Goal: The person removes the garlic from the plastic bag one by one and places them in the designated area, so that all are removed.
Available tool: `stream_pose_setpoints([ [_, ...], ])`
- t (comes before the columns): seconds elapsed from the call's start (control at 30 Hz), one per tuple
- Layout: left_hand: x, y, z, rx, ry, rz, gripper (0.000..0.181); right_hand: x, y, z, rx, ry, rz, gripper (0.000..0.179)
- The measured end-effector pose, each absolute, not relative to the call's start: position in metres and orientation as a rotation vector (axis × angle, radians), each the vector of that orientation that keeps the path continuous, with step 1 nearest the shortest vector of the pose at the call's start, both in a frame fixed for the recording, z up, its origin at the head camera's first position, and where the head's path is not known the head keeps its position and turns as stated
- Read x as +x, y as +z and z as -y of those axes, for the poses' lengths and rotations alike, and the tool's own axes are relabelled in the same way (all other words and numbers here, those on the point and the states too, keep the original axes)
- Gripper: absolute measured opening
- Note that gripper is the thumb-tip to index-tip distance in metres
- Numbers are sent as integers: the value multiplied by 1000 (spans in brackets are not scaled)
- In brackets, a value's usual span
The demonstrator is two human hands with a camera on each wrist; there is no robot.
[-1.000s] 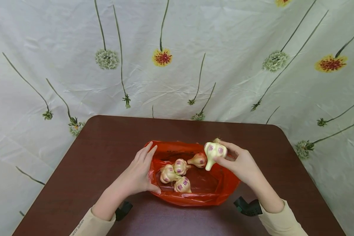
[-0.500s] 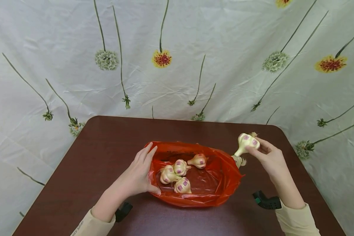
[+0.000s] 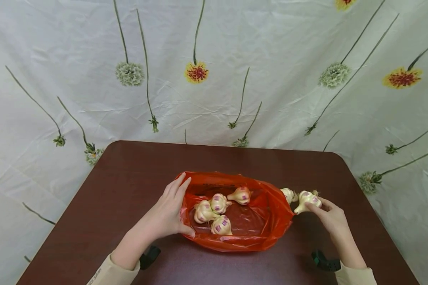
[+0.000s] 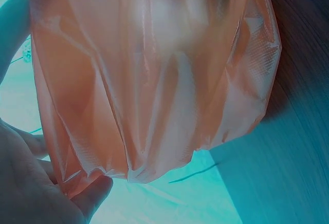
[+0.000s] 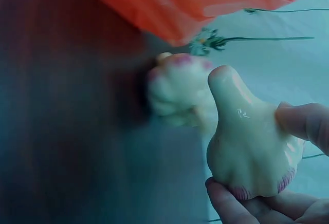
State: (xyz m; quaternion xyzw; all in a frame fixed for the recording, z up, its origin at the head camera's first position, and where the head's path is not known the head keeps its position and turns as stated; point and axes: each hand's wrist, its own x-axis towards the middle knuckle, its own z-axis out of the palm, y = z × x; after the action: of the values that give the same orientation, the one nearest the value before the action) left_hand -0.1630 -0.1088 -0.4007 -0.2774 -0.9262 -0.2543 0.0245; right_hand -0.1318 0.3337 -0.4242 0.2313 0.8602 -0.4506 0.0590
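A red plastic bag (image 3: 235, 243) stands with its mouth spread on the table. My left hand (image 3: 167, 213) holds the bag's left side, thumb at the near rim and fingers at the far rim. Inside lie several garlic bulbs (image 3: 219, 204) with purple marks; one, a redder bulb (image 3: 240, 195), sits to their right. My right hand (image 3: 331, 217) grips a pale garlic bulb (image 5: 252, 147) between thumb and fingers, low over the table right of the bag. Beside it, another garlic bulb (image 5: 180, 90) lies on the table, partly hidden by the bag in the head view.
The dark brown table (image 3: 139, 166) has rounded far corners. A pale curtain (image 3: 221, 91) printed with flowers hangs behind it and at the sides. Black wrist devices (image 3: 324, 261) sit at both wrists.
My right hand has carried the garlic bulb out from over the bag to the right, then lowered it toward the table beside the other bulb. The left hand has stayed at the bag.
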Motion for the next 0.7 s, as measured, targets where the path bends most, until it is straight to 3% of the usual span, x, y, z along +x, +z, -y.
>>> stream_pose_setpoints([
  [0.43, -161, -401, 109, -865, -782, 2854, 136, -130, -454, -320, 645, -1293, -2666, 65],
  [0.7, -161, -401, 109, -878, -776, 2854, 135, -131, -456, -316, 612, -1222, -2696, 67],
])
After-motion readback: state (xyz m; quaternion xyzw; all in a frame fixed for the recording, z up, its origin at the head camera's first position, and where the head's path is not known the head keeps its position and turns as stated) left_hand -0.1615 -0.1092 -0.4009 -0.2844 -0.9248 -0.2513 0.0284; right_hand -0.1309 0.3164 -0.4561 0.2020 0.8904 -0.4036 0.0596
